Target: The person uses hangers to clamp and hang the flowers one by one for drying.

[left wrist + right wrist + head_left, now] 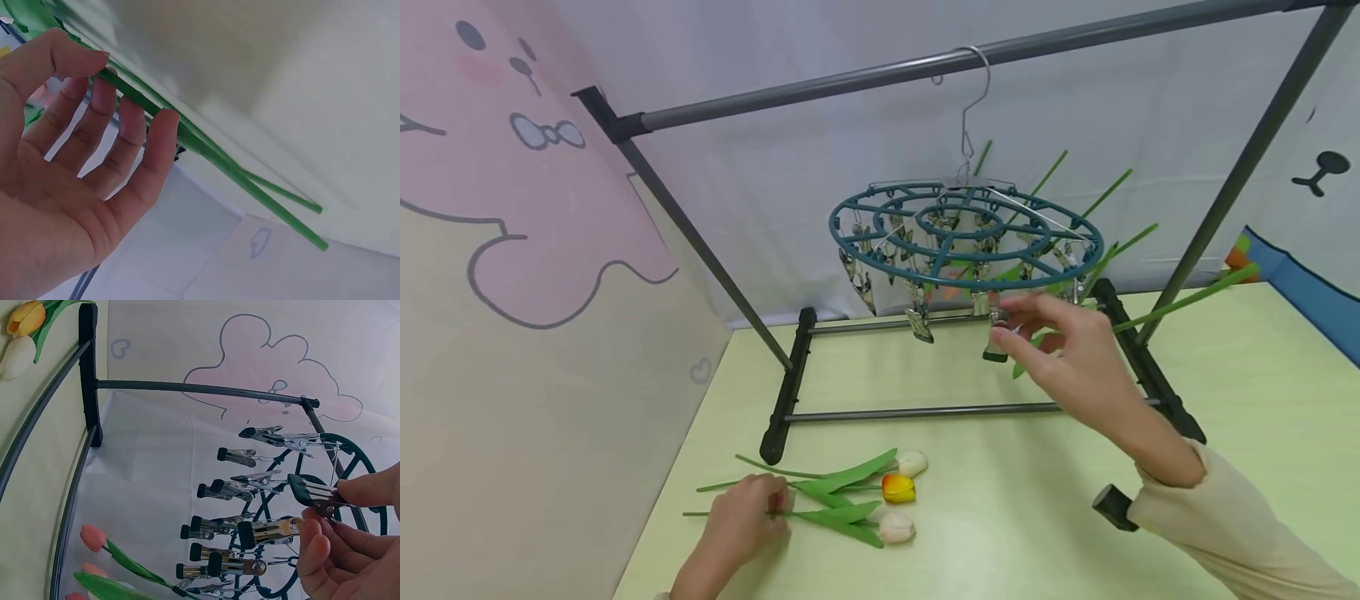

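A round teal clip hanger point(970, 285) hangs by its metal hook from a grey rail. My right hand point(1078, 358) pinches one of its metal clips point(317, 492) between thumb and fingers, the dark-tipped end pointing down. At the front left of the table, my left hand point(741, 517) holds the green stem point(219, 164) of an artificial tulip between thumb and fingertips. Two white tulips point(897, 527) and an orange-yellow tulip point(898, 488) lie there with their blooms pointing right. Other clips point(240, 565) dangle around the pinched one.
The rail point(820, 87) belongs to a standing frame with black feet point(788, 392) on the pale table point(985, 517). More tulips point(94, 537) hang from the hanger's far side, stems point(1187, 298) sticking outward. A black block-like object point(1115, 507) is beside my right sleeve.
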`<action>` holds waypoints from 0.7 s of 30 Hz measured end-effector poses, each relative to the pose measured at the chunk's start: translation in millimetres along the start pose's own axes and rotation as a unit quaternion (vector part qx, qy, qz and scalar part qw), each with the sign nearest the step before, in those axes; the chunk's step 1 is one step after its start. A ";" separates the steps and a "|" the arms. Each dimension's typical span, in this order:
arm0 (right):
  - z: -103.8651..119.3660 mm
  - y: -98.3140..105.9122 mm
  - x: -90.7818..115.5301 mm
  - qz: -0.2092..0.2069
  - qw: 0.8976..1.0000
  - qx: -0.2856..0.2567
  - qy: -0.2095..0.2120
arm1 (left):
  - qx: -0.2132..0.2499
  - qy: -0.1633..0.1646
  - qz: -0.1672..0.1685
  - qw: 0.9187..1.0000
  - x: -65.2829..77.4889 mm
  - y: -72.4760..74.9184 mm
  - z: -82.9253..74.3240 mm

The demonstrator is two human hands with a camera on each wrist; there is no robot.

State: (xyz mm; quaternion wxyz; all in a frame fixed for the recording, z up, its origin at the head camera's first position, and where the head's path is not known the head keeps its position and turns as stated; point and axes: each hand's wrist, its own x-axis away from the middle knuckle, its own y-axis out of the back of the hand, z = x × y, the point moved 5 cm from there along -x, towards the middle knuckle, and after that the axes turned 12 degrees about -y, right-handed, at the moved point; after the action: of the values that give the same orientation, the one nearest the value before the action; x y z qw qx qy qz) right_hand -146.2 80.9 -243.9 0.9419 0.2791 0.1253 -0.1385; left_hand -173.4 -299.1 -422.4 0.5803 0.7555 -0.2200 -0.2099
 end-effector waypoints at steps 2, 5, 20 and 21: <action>-0.3 1.3 0.1 -0.003 1.000 0.003 0.002 | -0.007 -0.002 -0.007 1.000 -0.8 4.6 -1.0; -0.5 2.8 0.6 -0.003 1.000 0.007 0.005 | -0.013 -0.008 -0.017 1.000 -2.9 11.1 -2.6; -2.9 7.7 2.5 0.005 1.000 0.030 0.007 | -0.066 -0.088 -0.118 0.987 -6.9 39.0 -16.9; -2.9 8.0 2.6 0.005 0.999 0.031 0.008 | -0.066 -0.092 -0.126 0.986 -7.1 40.7 -17.9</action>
State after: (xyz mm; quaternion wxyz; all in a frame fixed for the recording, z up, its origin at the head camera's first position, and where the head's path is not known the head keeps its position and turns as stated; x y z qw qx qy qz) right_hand -141.5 88.5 -243.2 0.9323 0.3103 0.1270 -0.1353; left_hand -172.6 -290.3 -378.2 0.5748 0.7149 -0.1611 -0.3641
